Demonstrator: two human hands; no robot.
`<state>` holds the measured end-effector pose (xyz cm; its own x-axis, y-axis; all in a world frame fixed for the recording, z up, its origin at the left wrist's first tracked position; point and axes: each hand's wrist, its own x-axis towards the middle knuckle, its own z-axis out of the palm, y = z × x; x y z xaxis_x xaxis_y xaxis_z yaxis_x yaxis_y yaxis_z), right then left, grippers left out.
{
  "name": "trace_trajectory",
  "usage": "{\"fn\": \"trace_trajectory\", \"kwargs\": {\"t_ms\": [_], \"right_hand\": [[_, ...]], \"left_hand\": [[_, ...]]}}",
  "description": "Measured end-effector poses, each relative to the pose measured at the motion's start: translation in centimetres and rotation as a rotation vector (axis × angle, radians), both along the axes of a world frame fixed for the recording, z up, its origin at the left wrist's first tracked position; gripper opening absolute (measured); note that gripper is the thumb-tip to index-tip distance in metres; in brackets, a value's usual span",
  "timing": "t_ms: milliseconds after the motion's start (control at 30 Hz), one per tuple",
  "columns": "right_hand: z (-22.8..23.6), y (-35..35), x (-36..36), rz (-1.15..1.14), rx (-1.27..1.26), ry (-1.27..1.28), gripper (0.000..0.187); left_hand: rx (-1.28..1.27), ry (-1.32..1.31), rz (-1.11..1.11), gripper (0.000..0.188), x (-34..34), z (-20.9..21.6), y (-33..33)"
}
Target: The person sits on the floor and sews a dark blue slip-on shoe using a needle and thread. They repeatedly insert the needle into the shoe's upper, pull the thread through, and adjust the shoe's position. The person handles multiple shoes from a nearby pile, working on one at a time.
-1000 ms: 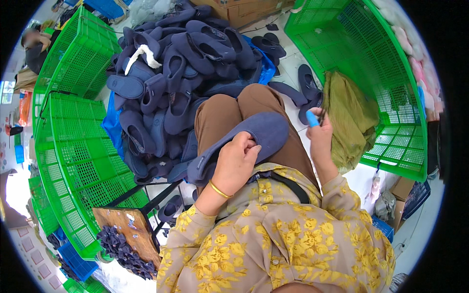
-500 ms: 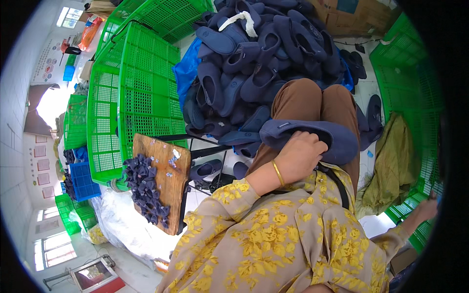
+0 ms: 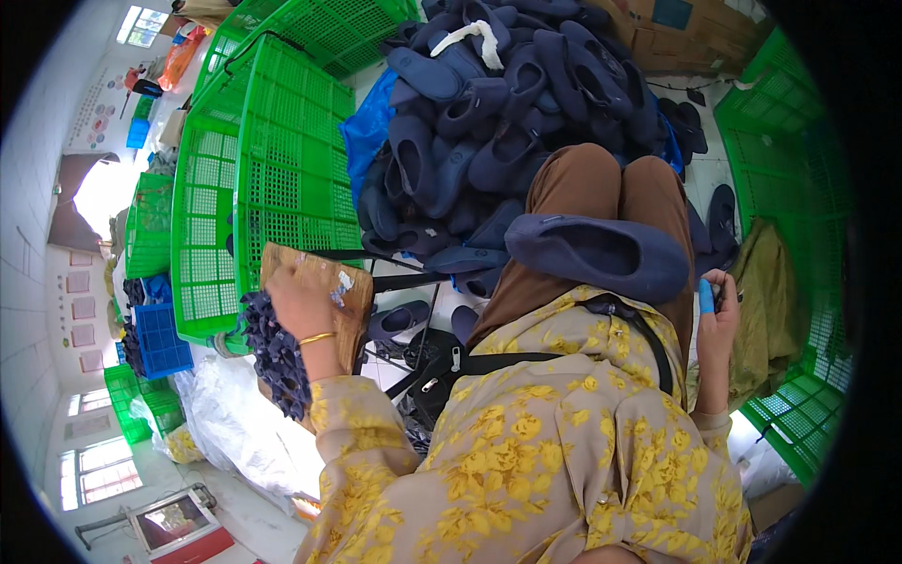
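Observation:
A navy slip-on shoe (image 3: 662,263) rests across my lap, its opening facing up, with neither hand on it. On the left, my left hand (image 3: 305,305) is over the wooden board (image 3: 348,324), at the upper edge of a heap of small navy fabric bows (image 3: 277,362). Its fingers are curled together and the tips are hidden. My right hand (image 3: 716,324) is raised beside my right thigh, a blue wrap on one finger. Thumb and fingers are closed on a small dark thing, too small to make out.
A large pile of navy shoes (image 3: 470,169) lies ahead of my knees on blue plastic sheeting (image 3: 368,122). Green mesh crates (image 3: 291,160) stand at left and another (image 3: 780,141) at right. An olive cloth (image 3: 761,310) hangs at right. A black bag (image 3: 437,376) is by my left hip.
My left hand has left the shoe and moved left to the board. My right hand has come in from the far right crate to beside my thigh. The shoe stays on my lap.

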<state>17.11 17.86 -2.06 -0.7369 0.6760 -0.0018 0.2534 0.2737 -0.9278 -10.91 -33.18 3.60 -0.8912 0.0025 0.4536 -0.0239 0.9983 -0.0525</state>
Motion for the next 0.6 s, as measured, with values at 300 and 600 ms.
{"fn": "trace_trajectory", "kwargs": {"t_ms": [300, 600], "right_hand": [[2.4, -0.8, -1.1, -0.046, 0.204, -0.061, 0.010], [8.9, -6.4, -2.9, 0.315, -0.090, 0.011, 0.025]], "left_hand": [[-0.008, -0.289, 0.192, 0.031, 1.3, -2.0, -6.9], [1.151, -0.974, -0.608, 0.021, 7.7, 4.3, 17.7]]}}
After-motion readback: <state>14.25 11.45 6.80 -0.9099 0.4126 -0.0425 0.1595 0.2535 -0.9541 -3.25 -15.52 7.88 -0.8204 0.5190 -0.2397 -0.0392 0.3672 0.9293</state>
